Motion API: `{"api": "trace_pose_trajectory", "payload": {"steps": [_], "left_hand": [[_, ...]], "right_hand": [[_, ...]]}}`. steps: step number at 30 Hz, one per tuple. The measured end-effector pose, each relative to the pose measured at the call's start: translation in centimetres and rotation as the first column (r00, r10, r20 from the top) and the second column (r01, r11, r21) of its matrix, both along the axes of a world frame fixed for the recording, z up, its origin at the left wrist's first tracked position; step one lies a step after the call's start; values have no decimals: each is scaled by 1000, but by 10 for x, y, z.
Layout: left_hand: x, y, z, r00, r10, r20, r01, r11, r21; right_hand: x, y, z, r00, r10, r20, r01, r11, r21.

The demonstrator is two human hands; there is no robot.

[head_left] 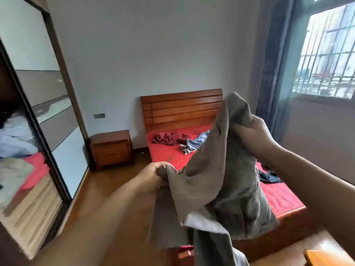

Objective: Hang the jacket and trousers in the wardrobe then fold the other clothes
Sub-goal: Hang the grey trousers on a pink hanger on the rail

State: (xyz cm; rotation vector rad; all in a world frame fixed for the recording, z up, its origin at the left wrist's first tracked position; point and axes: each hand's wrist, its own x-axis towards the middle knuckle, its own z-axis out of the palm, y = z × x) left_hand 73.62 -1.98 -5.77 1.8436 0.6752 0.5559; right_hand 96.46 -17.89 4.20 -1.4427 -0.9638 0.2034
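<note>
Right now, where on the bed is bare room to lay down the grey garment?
Free: the red mattress between the maroon clothes and the held grey garment; also the foot end below the dark garment. Crowded: near the headboard, with the blue clothes.

Jacket [221,179] held up between left hand [153,175] and right hand [255,135], before the bed [167,154]; clothes [171,138] on it (near headboard). Nightstand [111,148] left of bed, wardrobe [28,131] far left, window [326,50] right.

The grey jacket [221,179] hangs across the near middle, blocking the way to the bed [169,154]. Left of it, bare wooden floor [107,185] lies open up to the nightstand [111,148] and the wardrobe door [48,116]. Loose clothes [170,138] lie at the bed's far end.
</note>
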Motion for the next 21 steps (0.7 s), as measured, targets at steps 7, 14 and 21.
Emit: {"api": "trace_pose_trajectory", "payload": {"steps": [7, 14, 21], "left_hand": [[-102, 89, 52, 958, -22, 287, 58, 991, -118], [-155, 136, 115, 919, 223, 326, -325, 896, 303], [-213, 234, 121, 713, 507, 485, -620, 778, 98]], "right_hand": [[-137, 142, 89, 752, 78, 654, -5, 994, -113], [-232, 264, 96, 771, 366, 521, -298, 931, -212], [-265, 346, 56, 724, 668, 171, -560, 714, -420]]}}
